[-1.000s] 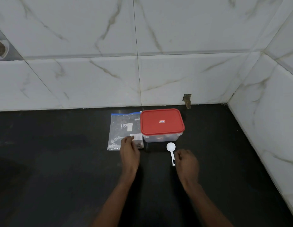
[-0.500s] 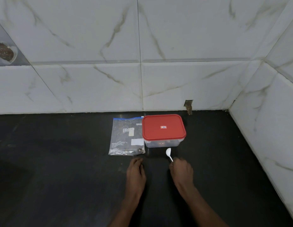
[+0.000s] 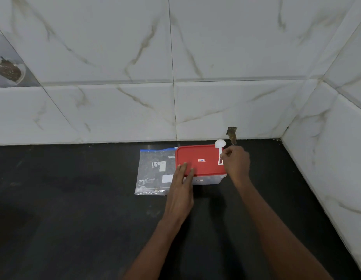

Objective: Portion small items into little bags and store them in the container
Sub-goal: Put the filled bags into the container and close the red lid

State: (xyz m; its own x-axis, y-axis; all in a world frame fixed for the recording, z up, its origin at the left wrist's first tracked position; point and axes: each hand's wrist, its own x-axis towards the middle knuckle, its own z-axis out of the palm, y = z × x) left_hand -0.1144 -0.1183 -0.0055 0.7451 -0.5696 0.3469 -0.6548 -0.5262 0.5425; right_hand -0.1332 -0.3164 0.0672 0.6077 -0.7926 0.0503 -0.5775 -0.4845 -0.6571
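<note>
A clear plastic container (image 3: 208, 179) with a red lid (image 3: 201, 158) stands on the black counter near the back wall. A clear zip bag (image 3: 154, 172) with dark small items lies flat just left of it, touching its side. My left hand (image 3: 180, 190) reaches forward with straight fingers, its fingertips resting on the lid's front left part. My right hand (image 3: 235, 163) pinches the handle of a white plastic scoop (image 3: 220, 147), held upright over the lid's right end, bowl up.
The black counter (image 3: 74, 219) runs left and toward me. White marble tile walls close it at the back and on the right, meeting in a corner at the far right. A small broken notch (image 3: 232, 133) sits in the back tile behind the container.
My right hand picked the scoop up off the counter and lifted it over the lid's right end. My left hand moved forward from the counter onto the lid.
</note>
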